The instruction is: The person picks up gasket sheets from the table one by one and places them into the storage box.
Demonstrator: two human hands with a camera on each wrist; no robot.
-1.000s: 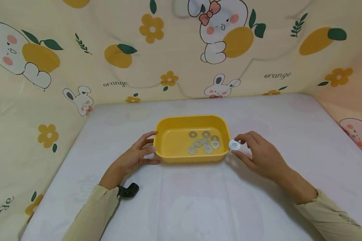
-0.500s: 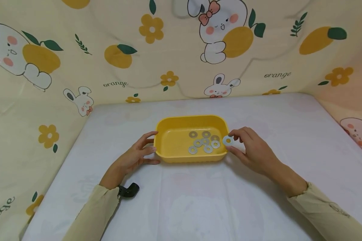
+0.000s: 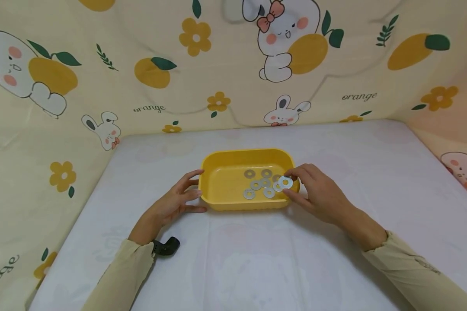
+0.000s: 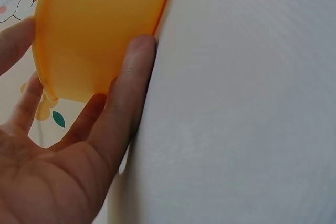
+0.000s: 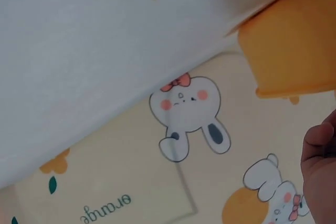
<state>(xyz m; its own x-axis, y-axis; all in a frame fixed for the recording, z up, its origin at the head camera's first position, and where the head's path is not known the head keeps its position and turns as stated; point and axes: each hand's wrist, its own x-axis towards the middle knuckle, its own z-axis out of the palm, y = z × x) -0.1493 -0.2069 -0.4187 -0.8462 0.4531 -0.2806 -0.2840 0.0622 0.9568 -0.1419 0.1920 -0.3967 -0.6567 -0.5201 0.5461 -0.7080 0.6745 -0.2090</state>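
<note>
A yellow plastic tray [image 3: 222,202] stands on the table, with several flat metal washers [image 3: 255,185] lying in its right half. My right hand [image 3: 321,196] pinches another washer [image 3: 285,182] by its edge between thumb and fingers. That washer is above the tray's right end, overlapping the loose ones in the head view. At the tray's left end, my left hand [image 3: 175,198] touches the wall with spread, fairly straight fingers. In the left wrist view, fingers [image 4: 139,59] lie along the tray's outer wall. The right wrist view shows only part of the right hand [image 5: 320,171].
White cloth covers the table [image 3: 249,255]. Behind and at the sides hangs a cream backdrop [image 3: 233,77] printed with rabbits and oranges. A black device [image 3: 166,246] sits at the left wrist.
My right hand has moved left with the pinched washer, from beside the tray's right rim to above its inside. The left hand and the tray stay in place.
</note>
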